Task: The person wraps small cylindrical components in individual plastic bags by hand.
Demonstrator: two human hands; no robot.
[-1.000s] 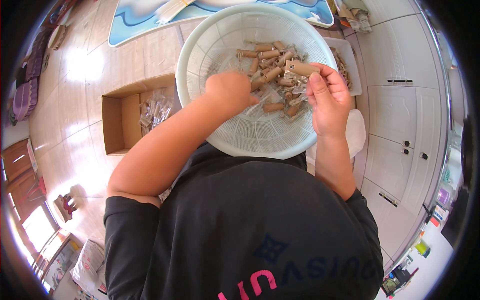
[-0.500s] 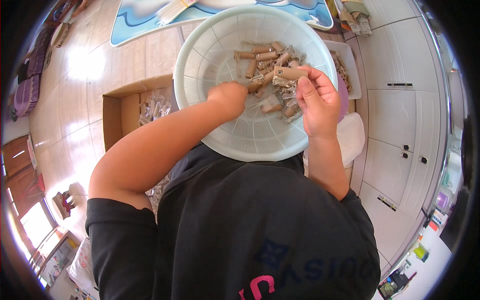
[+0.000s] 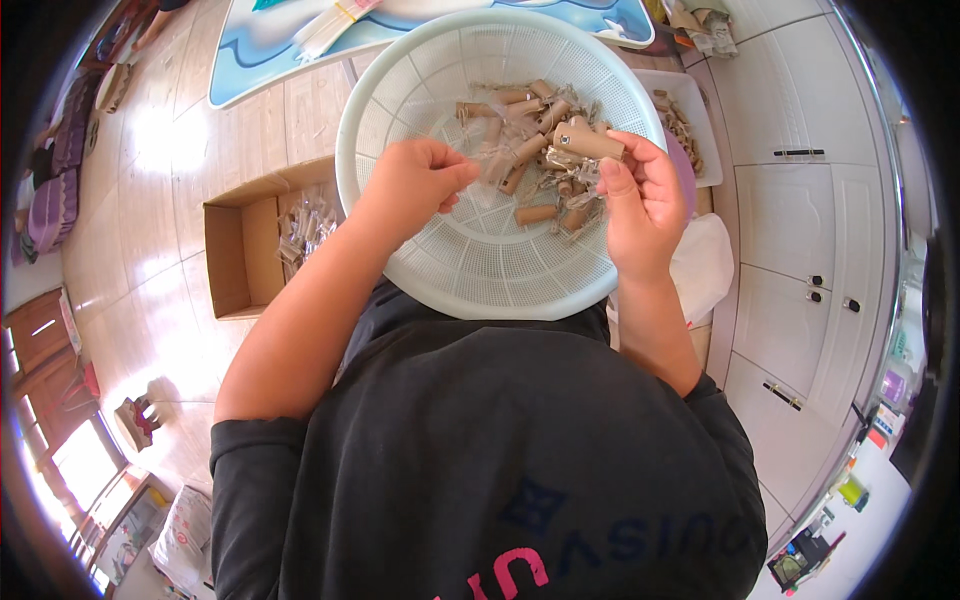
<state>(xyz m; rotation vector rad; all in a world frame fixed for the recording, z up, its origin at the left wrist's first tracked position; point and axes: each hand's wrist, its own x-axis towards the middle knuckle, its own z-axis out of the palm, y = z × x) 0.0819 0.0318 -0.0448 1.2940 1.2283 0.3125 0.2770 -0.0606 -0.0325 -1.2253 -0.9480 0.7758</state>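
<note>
A pale mint plastic basket (image 3: 470,285) with mesh walls rests against my lap. Inside lies a heap of brown cardboard tubes (image 3: 535,214), several with crinkled clear film around them. My right hand (image 3: 645,205) is closed, pinching one brown cardboard tube (image 3: 590,142) above the heap, with a dark mark near its far end. Crinkled film shows just under that tube. Over the basket's left side, my left hand (image 3: 420,185) is closed with thumb and fingers together. A piece of clear plastic film (image 3: 492,178) appears to hang from its fingertips, blurred against the mesh.
An open cardboard box (image 3: 228,255) with clear-wrapped pieces stands left on the floor. Beyond the basket is a blue-and-white table (image 3: 270,55) with a bundle of pale strips (image 3: 335,25). A white tray of brown pieces (image 3: 700,140) lies right, before white cabinets (image 3: 785,230).
My left hand has lifted from the heap and pulled back left, with clear film now by its fingers. My right hand keeps the tube, which now tilts more.
</note>
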